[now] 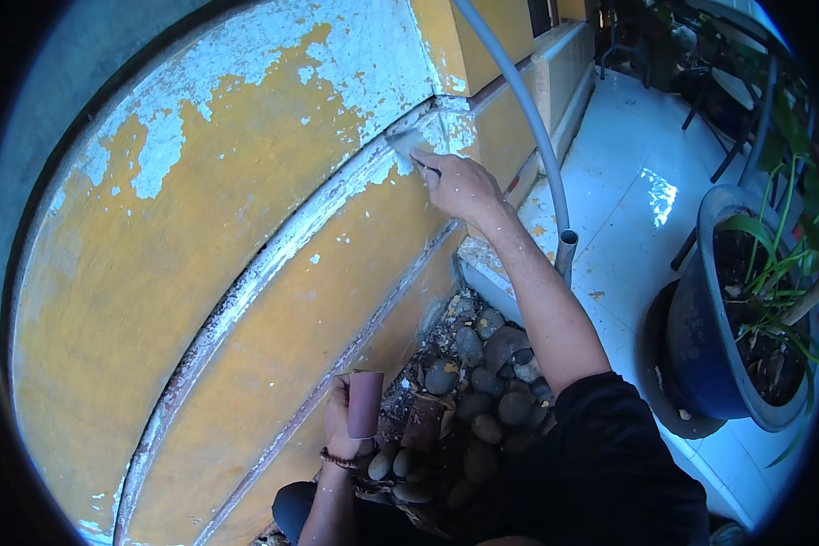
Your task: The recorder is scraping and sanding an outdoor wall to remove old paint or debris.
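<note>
My right hand [464, 188] grips a paint scraper [407, 141], its flat blade against the whitish ledge that runs along the wall, near the corner. The yellow wall [255, 173] has peeling paint, with pale patches bare above the ledge and around the blade. Lower down, close to the wall, my left hand [338, 419] holds a curved reddish-brown sheet, which looks like sandpaper [366, 406]. Its fingers are partly hidden behind the sheet. A beaded bracelet is on my left wrist.
Smooth dark stones [478, 405] lie at the wall's foot. A grey pipe [530, 105] curves down between the wall and white tiled floor [623, 173]. A blue plant pot [701, 337] stands at right; chair legs show behind it. Paint flakes dot the floor.
</note>
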Demonstrator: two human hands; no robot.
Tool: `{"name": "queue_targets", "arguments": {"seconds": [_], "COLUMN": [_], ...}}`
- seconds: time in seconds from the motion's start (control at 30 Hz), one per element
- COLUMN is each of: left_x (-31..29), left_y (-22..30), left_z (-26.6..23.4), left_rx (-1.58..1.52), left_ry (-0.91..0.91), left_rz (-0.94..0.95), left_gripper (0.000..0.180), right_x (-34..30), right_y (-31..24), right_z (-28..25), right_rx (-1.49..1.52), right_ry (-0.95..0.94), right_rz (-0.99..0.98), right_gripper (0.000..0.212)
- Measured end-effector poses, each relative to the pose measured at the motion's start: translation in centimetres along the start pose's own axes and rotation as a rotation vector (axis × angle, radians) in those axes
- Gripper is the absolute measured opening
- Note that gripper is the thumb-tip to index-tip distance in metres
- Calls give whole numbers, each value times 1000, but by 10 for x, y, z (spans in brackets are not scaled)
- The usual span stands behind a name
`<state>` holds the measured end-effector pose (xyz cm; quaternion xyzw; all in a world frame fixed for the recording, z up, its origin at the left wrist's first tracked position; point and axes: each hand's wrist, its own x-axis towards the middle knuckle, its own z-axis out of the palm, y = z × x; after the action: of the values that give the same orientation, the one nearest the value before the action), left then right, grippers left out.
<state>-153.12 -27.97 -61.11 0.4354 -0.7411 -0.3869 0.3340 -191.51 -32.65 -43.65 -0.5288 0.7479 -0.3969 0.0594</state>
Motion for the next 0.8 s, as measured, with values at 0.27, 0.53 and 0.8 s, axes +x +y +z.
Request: {"name": "queue_targets", "arguments": {"seconds": [0.27, 0.53, 0.8], "left_x": [22, 19, 33], "left_y": [77, 94, 107], "left_z": [-70, -77, -97], "left_rx": [677, 593, 615], "left_ry": [-381, -117, 634], "left_rz": [23, 141, 673], "left_gripper": [36, 27, 22], "right_x": [2, 9, 7], "right_y": [1, 6, 6], "right_z": [7, -6, -5], "right_rx": [41, -7, -61], "right_ry": [173, 79, 27], "right_rz": [-41, -4, -11], "right_gripper": [42, 41, 42]}}
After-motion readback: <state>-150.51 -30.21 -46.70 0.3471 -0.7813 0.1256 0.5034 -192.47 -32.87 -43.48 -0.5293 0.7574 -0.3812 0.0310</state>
